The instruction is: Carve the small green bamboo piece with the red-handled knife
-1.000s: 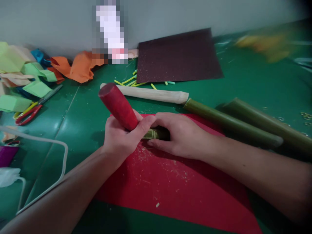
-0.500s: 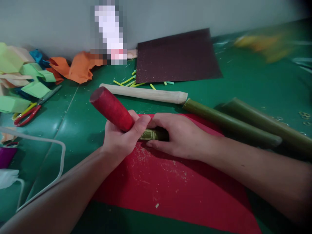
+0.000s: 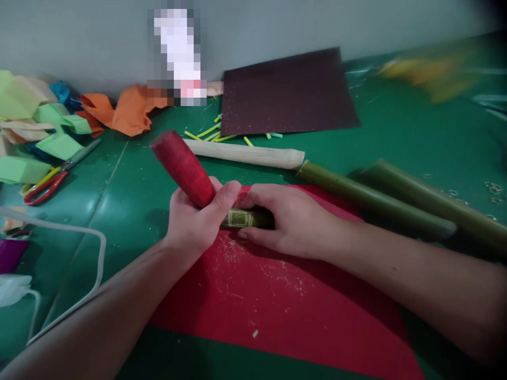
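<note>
My left hand point(image 3: 196, 219) is wrapped round the thick red handle point(image 3: 184, 169) of a tool, which tilts up and to the left. Its working end is hidden behind my fingers and thumb. My right hand point(image 3: 299, 221) grips a short piece of green bamboo point(image 3: 241, 218) from the right. Pale lines are cut in a box pattern on the bamboo's skin, close to my left thumb. Under both hands lies a red sheet point(image 3: 293, 311), sprinkled with fine shavings and one pale chip.
Beyond my hands lie a peeled pale bamboo stick point(image 3: 249, 155), two green bamboo lengths point(image 3: 376, 198) and a dark brown sheet point(image 3: 289, 95). At left are red-handled scissors point(image 3: 47, 187), crumpled coloured paper point(image 3: 132, 111) and a white cable point(image 3: 101, 253). Metal rings point(image 3: 493, 187) lie far right.
The red handle has swung more upright, its top shifting slightly right and up. My left hand has moved a little left, baring more of the carved pattern. My right hand stays put.
</note>
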The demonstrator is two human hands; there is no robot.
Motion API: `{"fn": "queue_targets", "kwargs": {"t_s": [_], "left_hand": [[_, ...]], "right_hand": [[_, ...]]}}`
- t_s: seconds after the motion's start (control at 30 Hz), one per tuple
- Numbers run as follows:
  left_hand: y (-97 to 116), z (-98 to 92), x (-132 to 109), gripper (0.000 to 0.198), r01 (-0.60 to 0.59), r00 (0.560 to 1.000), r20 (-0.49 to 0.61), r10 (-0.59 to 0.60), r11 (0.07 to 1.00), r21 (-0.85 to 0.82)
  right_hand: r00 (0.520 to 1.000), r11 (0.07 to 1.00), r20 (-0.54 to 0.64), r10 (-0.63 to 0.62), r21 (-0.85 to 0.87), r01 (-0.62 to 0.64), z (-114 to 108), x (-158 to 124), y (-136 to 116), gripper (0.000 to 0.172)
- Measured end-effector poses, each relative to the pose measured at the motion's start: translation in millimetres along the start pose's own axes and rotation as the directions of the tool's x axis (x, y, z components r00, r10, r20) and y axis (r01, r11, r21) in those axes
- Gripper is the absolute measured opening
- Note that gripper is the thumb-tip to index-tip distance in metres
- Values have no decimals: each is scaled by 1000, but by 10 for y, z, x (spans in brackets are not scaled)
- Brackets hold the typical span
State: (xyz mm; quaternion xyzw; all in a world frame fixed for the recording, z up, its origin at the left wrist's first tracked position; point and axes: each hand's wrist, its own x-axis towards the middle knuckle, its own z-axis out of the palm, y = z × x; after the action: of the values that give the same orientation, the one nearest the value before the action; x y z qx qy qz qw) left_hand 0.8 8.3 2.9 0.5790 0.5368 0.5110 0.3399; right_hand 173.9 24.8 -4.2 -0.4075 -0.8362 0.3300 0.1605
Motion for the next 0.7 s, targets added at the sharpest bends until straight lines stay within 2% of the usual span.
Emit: {"fn": "queue_targets", "kwargs": {"t_s": [0.5,0.7], "left_hand": [[53,18,-4,38,33,999,27,-35,997,70],[96,32,-38,36,45,998,42,-54,980,195]], "right_hand": [[1000,1000,-14,5,-3,-5,4,9,-1,25],[1000,1000,-24,2,-8,-2,-7,-4,-11,30]]}}
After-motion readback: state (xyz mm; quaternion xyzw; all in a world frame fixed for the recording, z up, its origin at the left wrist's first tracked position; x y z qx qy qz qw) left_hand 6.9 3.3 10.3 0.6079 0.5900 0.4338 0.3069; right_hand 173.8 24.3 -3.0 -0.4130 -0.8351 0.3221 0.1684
